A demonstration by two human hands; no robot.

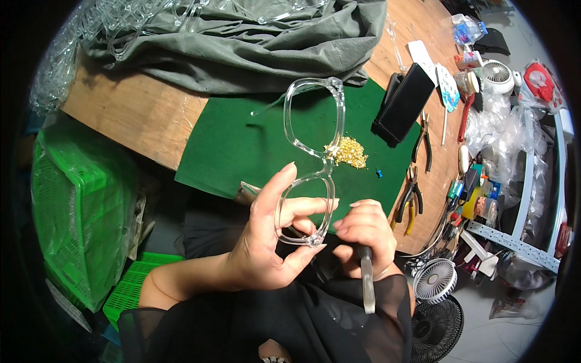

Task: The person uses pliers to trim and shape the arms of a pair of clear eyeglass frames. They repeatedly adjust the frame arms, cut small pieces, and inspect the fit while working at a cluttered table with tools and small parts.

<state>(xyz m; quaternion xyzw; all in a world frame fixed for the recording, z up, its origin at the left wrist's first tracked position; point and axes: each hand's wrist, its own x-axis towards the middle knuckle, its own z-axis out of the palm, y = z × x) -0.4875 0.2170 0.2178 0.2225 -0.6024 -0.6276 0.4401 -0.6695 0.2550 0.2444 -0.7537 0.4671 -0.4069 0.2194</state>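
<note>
My left hand (263, 242) grips a clear plastic glasses frame (288, 118) by its lower rim and hinge end, with the other rim raised over the green mat (218, 139). Beside it my right hand (366, 233) is closed on a tool (368, 284) with a dark upper part and a pale lower end pointing toward me; its far end is hidden. A pile of small gold-coloured pieces (351, 151) lies on the mat behind the frame, with a small blue object (379, 173) beside it.
Grey-green cloth (230, 54) with clear frames (133, 21) covers the back of the wooden table (127, 115). A black phone (405, 100), pliers (411, 193) and assorted clutter sit rightward. Green crates (78, 218) stand left; fans (434, 281) and a metal rack (517, 248) stand right.
</note>
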